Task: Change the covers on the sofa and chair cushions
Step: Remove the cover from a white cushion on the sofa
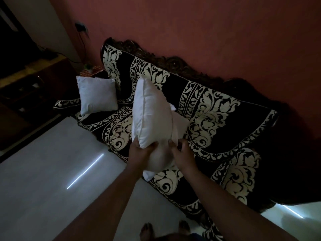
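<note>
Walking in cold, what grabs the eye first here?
A white cushion held up mid-frame by both hands, left hand and right hand gripping its lower end. Behind it, the sofa's black and cream floral throw. A second white cushion leans at the sofa's left end.

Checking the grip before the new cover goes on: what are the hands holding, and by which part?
Both hands hold a bare white cushion by its lower end: the left hand grips the bottom corner, the right hand grips beside it.

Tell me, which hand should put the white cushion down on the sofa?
Probably the left hand: it grips the held cushion firmly at its lower corner. The right hand only touches its side.
</note>
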`<move>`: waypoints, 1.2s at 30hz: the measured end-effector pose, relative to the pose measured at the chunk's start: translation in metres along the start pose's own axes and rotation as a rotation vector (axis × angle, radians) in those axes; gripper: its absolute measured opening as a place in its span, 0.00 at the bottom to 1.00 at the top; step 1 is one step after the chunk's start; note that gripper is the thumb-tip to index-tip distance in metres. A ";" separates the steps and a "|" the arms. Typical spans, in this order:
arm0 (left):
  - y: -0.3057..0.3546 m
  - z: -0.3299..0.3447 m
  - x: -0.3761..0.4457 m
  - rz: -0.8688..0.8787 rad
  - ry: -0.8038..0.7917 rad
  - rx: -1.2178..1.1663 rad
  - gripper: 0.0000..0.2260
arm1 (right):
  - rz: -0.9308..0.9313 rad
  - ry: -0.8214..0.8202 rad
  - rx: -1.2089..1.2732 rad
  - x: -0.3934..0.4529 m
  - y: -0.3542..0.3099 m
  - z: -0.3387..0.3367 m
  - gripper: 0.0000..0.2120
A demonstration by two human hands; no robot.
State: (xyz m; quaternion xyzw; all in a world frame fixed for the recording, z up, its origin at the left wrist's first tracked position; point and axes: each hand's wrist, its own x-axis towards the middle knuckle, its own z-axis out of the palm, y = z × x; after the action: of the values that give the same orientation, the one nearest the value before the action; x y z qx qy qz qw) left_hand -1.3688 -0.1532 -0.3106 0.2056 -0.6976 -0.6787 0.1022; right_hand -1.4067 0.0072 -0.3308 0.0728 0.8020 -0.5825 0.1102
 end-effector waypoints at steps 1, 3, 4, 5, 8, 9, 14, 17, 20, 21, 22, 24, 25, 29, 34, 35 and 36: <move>-0.002 0.003 -0.005 0.027 -0.038 0.015 0.16 | 0.016 0.002 0.069 0.001 -0.007 -0.002 0.34; -0.007 0.015 -0.021 0.109 -0.156 0.090 0.16 | 0.016 -0.059 0.217 0.002 -0.023 0.001 0.50; -0.011 0.022 -0.029 0.169 -0.201 0.151 0.17 | 0.028 -0.093 0.222 0.003 -0.031 0.006 0.56; -0.017 0.029 -0.036 0.219 -0.239 0.209 0.17 | 0.055 -0.093 0.173 0.004 -0.035 0.011 0.63; -0.030 0.041 -0.041 0.232 -0.264 0.447 0.10 | 0.138 0.130 0.077 0.009 -0.023 0.017 0.62; -0.032 0.040 -0.040 0.286 -0.308 0.543 0.11 | 0.149 0.197 0.109 0.011 -0.016 0.012 0.52; -0.034 0.000 -0.004 0.380 -0.166 0.641 0.26 | 0.171 0.254 0.183 0.012 0.019 -0.014 0.33; -0.022 -0.021 0.042 -0.006 -0.023 0.460 0.39 | 0.108 0.192 0.169 -0.001 0.023 -0.016 0.32; -0.015 -0.026 0.071 -0.131 -0.159 0.257 0.31 | 0.040 0.107 0.094 -0.013 0.028 -0.015 0.34; -0.014 -0.025 0.075 -0.145 -0.147 0.260 0.25 | 0.032 0.084 0.050 -0.014 0.031 -0.015 0.33; -0.017 -0.025 0.078 -0.162 -0.133 0.293 0.20 | 0.023 0.058 0.001 -0.015 0.035 -0.013 0.32; -0.026 -0.024 0.077 -0.179 -0.147 0.372 0.10 | 0.012 0.017 -0.086 -0.016 0.042 -0.010 0.33; -0.031 -0.024 0.074 -0.191 -0.151 0.367 0.08 | 0.009 0.018 -0.107 -0.019 0.042 -0.009 0.36; -0.038 -0.024 0.057 -0.172 -0.153 0.192 0.07 | -0.084 0.094 -0.202 -0.022 0.034 -0.006 0.63; -0.025 -0.022 0.051 -0.258 -0.208 0.004 0.06 | -0.036 0.195 -0.195 -0.013 0.016 0.002 0.75; -0.022 -0.024 0.054 -0.329 -0.197 -0.050 0.06 | -0.026 0.237 -0.157 -0.011 0.017 0.002 0.72; -0.020 -0.027 0.058 -0.400 -0.173 -0.109 0.05 | -0.019 0.273 -0.117 -0.010 0.019 0.001 0.67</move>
State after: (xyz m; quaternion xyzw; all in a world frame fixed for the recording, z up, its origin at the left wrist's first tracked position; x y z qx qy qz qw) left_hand -1.4061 -0.2019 -0.3368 0.2750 -0.6115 -0.7372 -0.0837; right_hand -1.3927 0.0123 -0.3465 0.1371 0.8428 -0.5204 -0.0014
